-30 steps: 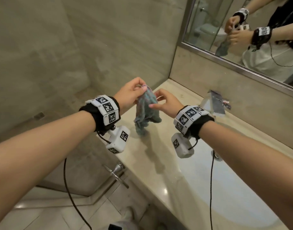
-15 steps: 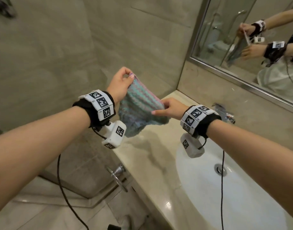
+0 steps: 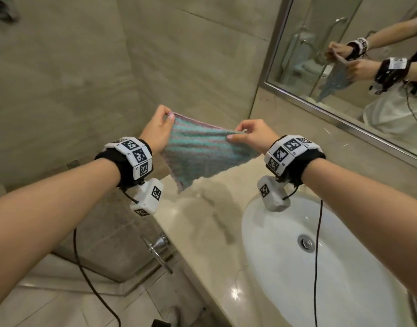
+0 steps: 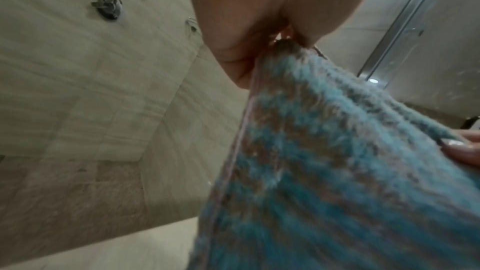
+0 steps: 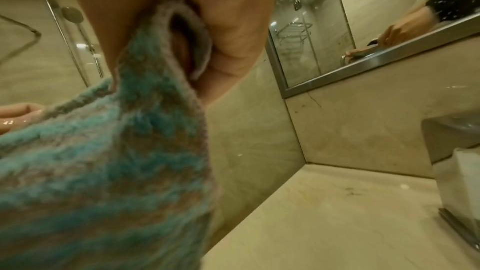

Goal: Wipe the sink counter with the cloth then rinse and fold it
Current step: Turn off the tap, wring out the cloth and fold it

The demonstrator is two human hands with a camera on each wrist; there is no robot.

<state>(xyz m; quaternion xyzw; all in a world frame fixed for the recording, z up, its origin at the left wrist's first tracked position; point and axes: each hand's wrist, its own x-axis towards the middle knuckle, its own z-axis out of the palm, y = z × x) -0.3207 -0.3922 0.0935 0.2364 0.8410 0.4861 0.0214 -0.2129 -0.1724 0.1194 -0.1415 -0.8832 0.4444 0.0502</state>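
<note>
2 hands, 1 cloth

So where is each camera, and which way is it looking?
Head: on the person's head, looking forward and down at the cloth held over the counter, beside the sink and mirror; both forearms, left hand and right hand show.
Left wrist: under the left wrist, looking up along the hand pinching a cloth corner; shower wall behind.
Right wrist: under the right wrist, looking up along the hand gripping the other corner; mirror, counter behind.
Shared: all three show the striped cloth.
</note>
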